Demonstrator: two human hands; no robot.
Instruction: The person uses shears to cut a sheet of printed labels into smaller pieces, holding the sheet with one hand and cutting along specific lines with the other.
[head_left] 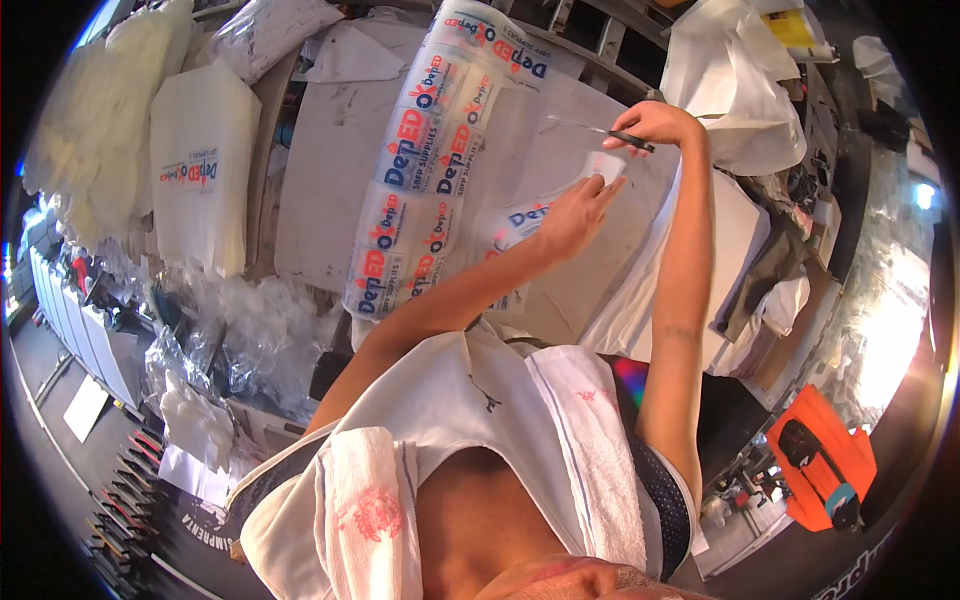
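Piles of plastic bags and pale sheets crowd the workroom around a grey-topped bench [640,225]. Well out to the left of the left hand [580,215] hangs a pale translucent bag [205,170]; just beyond the right hand [655,125], on its far right, sits a crumpled white bag [735,90]. A loose printed piece [525,218] of film lies on the bench beneath the left hand and to its left, and farther left runs a long printed strip [430,170]. The left hand rests over the piece's whitish end, fingers extended; whether they pinch it I cannot tell. The right hand, just above and right of it, grips a black-handled cutting tool [632,141], its thin blade pointing left.

That film looks thin, very light and limp, probably slick, and likely to crease, slide or stretch rather than break. Flat fingertips near its edge should steady it best; a corner pinched between thumb and finger suits lifting, while the tool is safest held by its handle.
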